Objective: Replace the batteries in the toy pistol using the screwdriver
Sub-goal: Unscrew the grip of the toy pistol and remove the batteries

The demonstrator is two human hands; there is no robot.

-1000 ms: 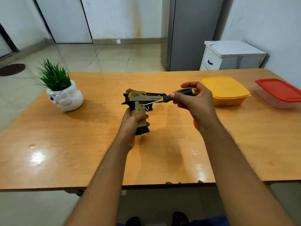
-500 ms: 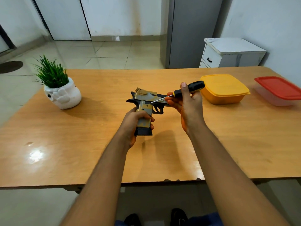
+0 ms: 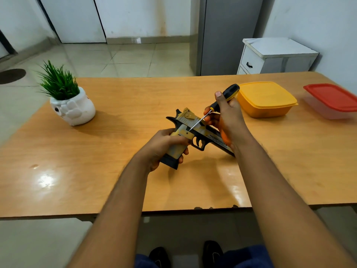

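A tan and black toy pistol (image 3: 195, 130) is held over the middle of the wooden table (image 3: 119, 178), muzzle pointing down to the right. My left hand (image 3: 162, 147) grips its handle from the left. My right hand (image 3: 226, 117) holds a screwdriver (image 3: 222, 101) with a black and yellow handle. The metal shaft slants down to the left, and its tip touches the side of the pistol just above the handle. My right hand hides the front part of the barrel.
A white pot with a green plant (image 3: 69, 101) stands at the table's left. A yellow lidded box (image 3: 266, 99) and a clear box with a red lid (image 3: 332, 99) sit at the far right. A white drawer cabinet (image 3: 274, 55) stands behind the table.
The pistol has tilted, muzzle swinging down to the right and closer to me. The screwdriver handle has risen steeper, and its tip has moved from the slide down to the spot above the handle.
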